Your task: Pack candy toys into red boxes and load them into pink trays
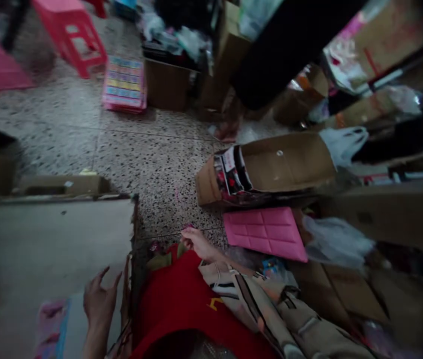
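Note:
My left hand (100, 299) hovers at the right part of a pale board-like tabletop (58, 234), its fingers apart and nothing in them. Close by on that surface lies a pink and light-blue printed sheet (52, 326). My right hand (195, 240) reaches out low over the speckled floor with its fingers closed. A small purple thing (188, 227) shows at the fingertips, too blurred to make out its kind. Another small dark purple piece (154, 246) sits a little to the left. Red cloth (181, 294) covers my lap.
A long open cardboard box (286, 159) stands at the right, beside a pink padded panel (266, 232). Plastic bags (340, 242) and more cartons crowd the right side. Further off are a stack of colourful printed sheets (124, 82) and a pink plastic stool (73, 37) on the floor.

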Demonstrator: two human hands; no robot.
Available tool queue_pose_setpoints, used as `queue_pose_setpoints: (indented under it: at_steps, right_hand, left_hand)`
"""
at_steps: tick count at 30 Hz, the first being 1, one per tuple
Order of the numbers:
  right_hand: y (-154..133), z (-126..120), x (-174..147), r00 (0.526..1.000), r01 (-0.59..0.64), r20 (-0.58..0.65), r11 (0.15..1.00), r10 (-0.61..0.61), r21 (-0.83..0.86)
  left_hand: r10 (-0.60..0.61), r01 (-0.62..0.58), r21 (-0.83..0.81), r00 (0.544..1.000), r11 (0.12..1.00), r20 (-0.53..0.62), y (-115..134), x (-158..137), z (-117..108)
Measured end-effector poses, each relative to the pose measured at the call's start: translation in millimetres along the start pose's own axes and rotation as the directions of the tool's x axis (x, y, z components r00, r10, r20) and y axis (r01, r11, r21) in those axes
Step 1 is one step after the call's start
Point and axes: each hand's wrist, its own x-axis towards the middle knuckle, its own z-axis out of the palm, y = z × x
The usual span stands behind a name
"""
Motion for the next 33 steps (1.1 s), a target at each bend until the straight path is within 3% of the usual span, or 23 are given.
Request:
queue_pose_setpoints:
  at_steps: [2,4,6,8,10,12,15,19,23,30,33]
  right_hand:
    - [11.9,-51.4,4.0,0.987,0.017,-0.157,1.000,-0.018,-0.011]
    - [28.2,-108.5,0.5,0.932,0.023,-0.361,0.999,-0.036,-0.041]
    - [44.8,-170.1,-9.8,0.821,0.019,-0.566,0.995,-0.069,-0.094]
    - [59.2,-233.8,-24.5,0.672,-0.002,-0.730,0.986,-0.120,-0.165]
    - [70.1,-297.2,-38.8,0.529,-0.040,-0.830,0.971,-0.178,-0.234]
    - [76.8,-358.4,-47.2,0.425,-0.084,-0.875,0.953,-0.230,-0.291]
    - [80.0,-442.7,-44.1,0.339,-0.149,-0.896,0.923,-0.288,-0.354]
    - [84.4,-527.0,-19.5,0.314,-0.241,-0.899,0.890,-0.306,-0.387]
    - [99.1,-560.7,4.4,0.332,-0.320,-0.896,0.858,-0.296,-0.402]
    - [114.1,-552.0,11.0,0.315,-0.384,-0.879,0.799,-0.358,-0.463]
    - [113.9,-547.7,10.6,0.326,-0.422,-0.878,0.777,-0.351,-0.468]
  left_hand:
    - [0.169,-0.167,-0.031,0.980,0.985,0.101,53.6,19.9,15.4]
    - [0.338,-0.336,-0.046,0.920,0.941,0.200,103.2,38.5,33.5]
    - [0.470,-0.476,-0.054,0.835,0.878,0.286,145.0,55.0,54.0]
    - [0.544,-0.554,-0.083,0.759,0.828,0.358,177.5,67.2,75.4]
    - [0.570,-0.581,-0.115,0.708,0.806,0.417,202.5,73.5,96.0]
    - [0.564,-0.578,-0.136,0.674,0.805,0.477,224.3,73.9,115.4]
    - [0.521,-0.551,-0.135,0.639,0.823,0.565,261.6,65.6,146.0]
    - [0.498,-0.557,-0.125,0.590,0.821,0.635,324.8,43.4,196.8]
    - [0.509,-0.582,-0.174,0.482,0.795,0.713,378.2,13.3,248.9]
    - [0.503,-0.579,-0.231,0.367,0.782,0.782,444.0,-50.8,297.3]
    - [0.540,-0.668,-0.269,0.235,0.693,0.808,484.4,-84.9,319.2]
